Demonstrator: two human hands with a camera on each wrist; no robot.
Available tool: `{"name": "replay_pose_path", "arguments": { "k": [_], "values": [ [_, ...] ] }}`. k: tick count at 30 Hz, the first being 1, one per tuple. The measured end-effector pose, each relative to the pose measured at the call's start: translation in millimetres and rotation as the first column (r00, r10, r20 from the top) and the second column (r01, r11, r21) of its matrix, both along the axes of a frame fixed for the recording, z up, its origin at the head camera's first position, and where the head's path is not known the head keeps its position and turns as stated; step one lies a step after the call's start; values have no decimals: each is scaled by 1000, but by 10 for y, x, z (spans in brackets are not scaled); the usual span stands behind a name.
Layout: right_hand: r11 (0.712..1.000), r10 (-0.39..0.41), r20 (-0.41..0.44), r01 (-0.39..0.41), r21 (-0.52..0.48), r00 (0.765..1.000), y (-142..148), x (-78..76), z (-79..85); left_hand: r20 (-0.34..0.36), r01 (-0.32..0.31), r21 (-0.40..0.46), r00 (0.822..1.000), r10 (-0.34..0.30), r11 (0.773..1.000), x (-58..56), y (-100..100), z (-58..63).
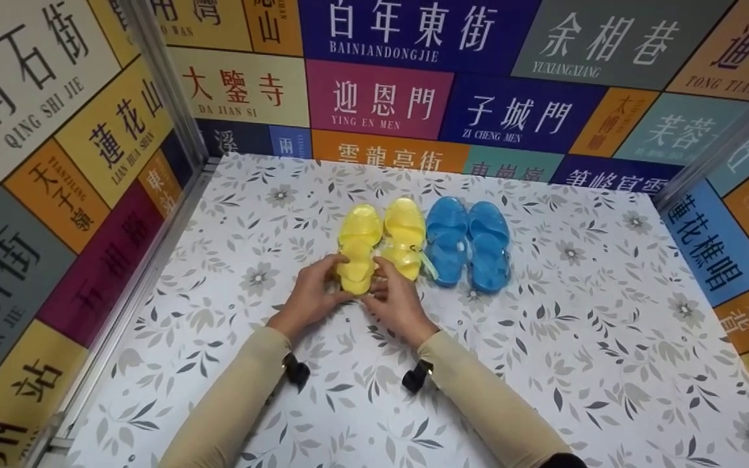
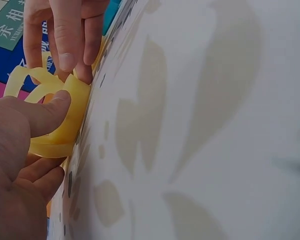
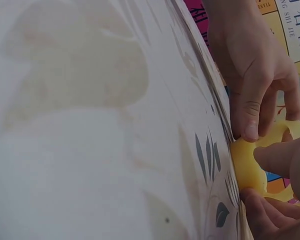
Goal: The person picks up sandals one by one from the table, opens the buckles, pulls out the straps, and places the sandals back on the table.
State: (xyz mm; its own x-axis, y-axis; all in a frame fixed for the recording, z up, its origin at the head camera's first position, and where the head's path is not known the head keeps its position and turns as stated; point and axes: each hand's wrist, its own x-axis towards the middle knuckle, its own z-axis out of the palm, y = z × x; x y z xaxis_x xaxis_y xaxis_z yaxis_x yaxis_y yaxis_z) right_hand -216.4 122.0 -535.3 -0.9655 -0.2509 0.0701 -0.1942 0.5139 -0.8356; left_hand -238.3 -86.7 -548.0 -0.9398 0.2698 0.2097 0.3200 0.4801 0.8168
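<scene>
A pair of yellow sandals lies side by side. Around the heel end of the left yellow sandal (image 1: 360, 224) are both hands. My left hand (image 1: 313, 289) grips its left side, and my right hand (image 1: 400, 305) grips the right side, close to the other yellow sandal (image 1: 405, 224). From the left wrist, the left thumb presses on the back of the yellow heel (image 2: 76, 112) with fingers below. In the right wrist view, the thumb and fingers of my right hand (image 3: 282, 165) pinch the heel opposite the left hand (image 3: 255, 75).
Two blue sandals (image 1: 447, 240) stand just right of the yellow pair, with a pale strip (image 1: 431, 268) between the pairs. All are on a table (image 1: 582, 338) covered in leaf-patterned cloth. Walls with colourful lettered panels (image 1: 374, 97) rise behind and at both sides.
</scene>
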Motion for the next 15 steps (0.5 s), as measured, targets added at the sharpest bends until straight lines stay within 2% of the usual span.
{"name": "replay_pose_path", "arguments": {
  "k": [7,12,15],
  "values": [
    [1000,8,-55,-7,23,998,-3,25,-15,10,-8,7,1000,8,1000,83,-5,20],
    [999,18,-49,-17,29,999,-10,51,-7,34,-20,13,999,20,1000,141,-6,31],
    [999,17,-34,-16,30,999,-14,66,-2,26,-22,17,999,22,1000,171,-5,31]
  ]
}}
